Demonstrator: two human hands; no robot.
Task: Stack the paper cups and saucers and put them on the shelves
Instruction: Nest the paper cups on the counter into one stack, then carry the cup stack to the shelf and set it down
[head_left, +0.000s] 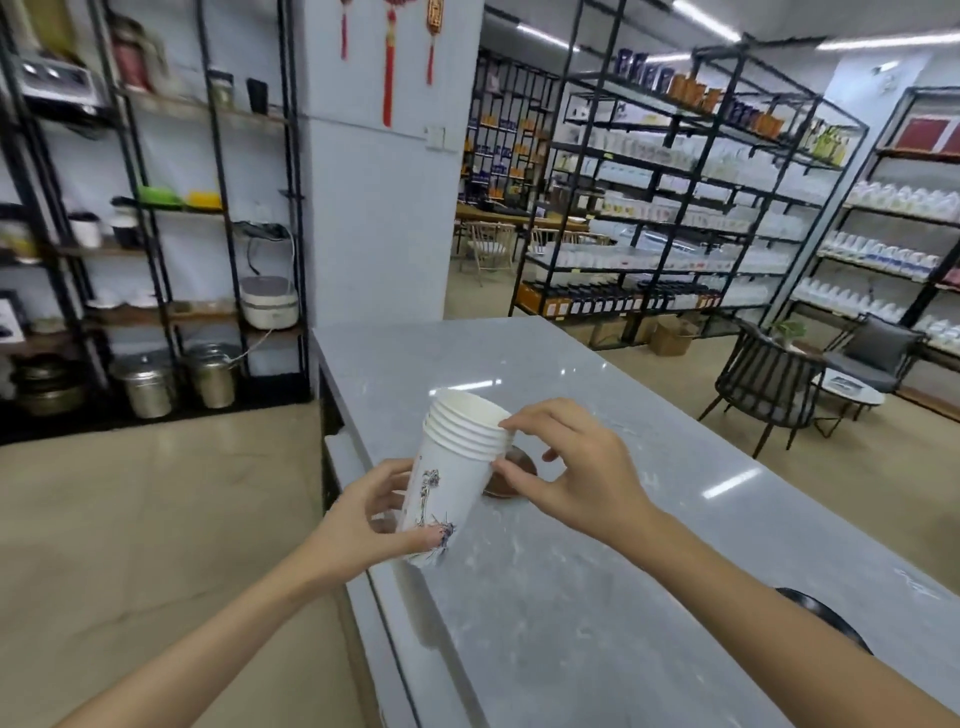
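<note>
Saucer (511, 478) on counter (649, 519), behind cups (457, 457)

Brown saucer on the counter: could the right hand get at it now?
Probably yes. The brown saucer lies just under the right hand with nothing over it, but those fingers are busy at the cup stack rims.

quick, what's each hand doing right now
Left hand: closed on the lower part of the cup stack.
Right hand: fingertips pinching the stack's rims, steadying it.

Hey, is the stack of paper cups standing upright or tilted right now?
Tilted. The stack of paper cups leans with its rims up and to the right, held off the counter between the left hand and right hand.
</note>
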